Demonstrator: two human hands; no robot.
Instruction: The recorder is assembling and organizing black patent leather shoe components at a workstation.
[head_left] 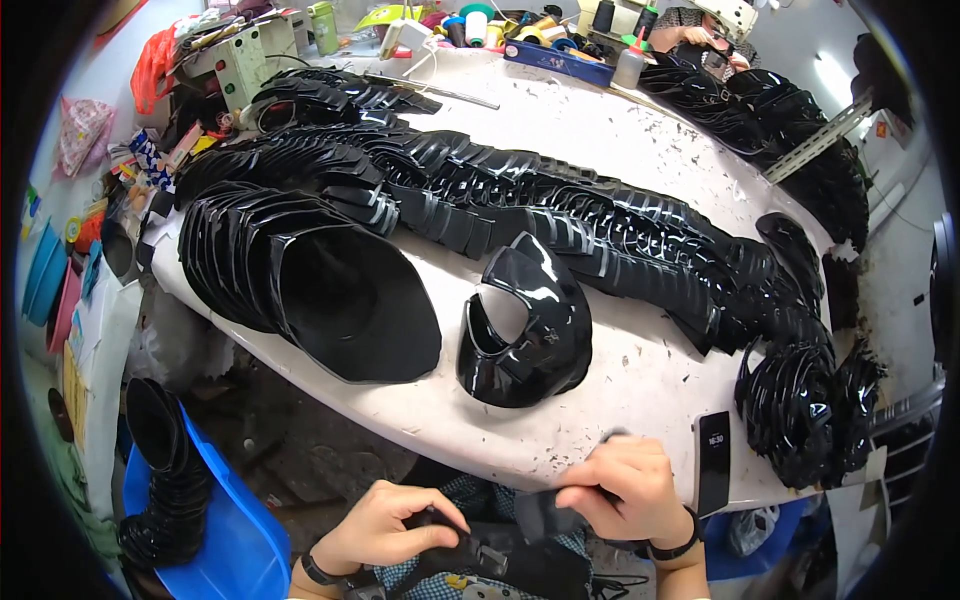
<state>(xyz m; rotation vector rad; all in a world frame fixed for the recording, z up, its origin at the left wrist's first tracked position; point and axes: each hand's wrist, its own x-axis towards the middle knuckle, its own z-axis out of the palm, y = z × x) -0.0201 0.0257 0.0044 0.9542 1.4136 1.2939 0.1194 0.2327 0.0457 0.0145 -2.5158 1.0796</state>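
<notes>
Low over my lap, at the table's near edge, my left hand [395, 528] closes thumb and fingers on a dark piece, mostly hidden, with a small glinting part below. My right hand [632, 488] pinches a flat black leather-like piece [545, 515]. Whether the two hands hold one connected piece, I cannot tell. Beyond them on the white table [620, 390] stands a glossy black curved shoe-like upper [545, 335] with a rounded opening. To its left lies a nested stack of large black curved pieces [355, 300].
Long overlapping rows of black straps and pieces [480, 195] cross the table. A phone [712, 462] lies near the right edge. Below left, a blue tub [230, 530] holds more black pieces. Thread spools [475, 28] line the back, and another person's hand [695, 38] works at far right.
</notes>
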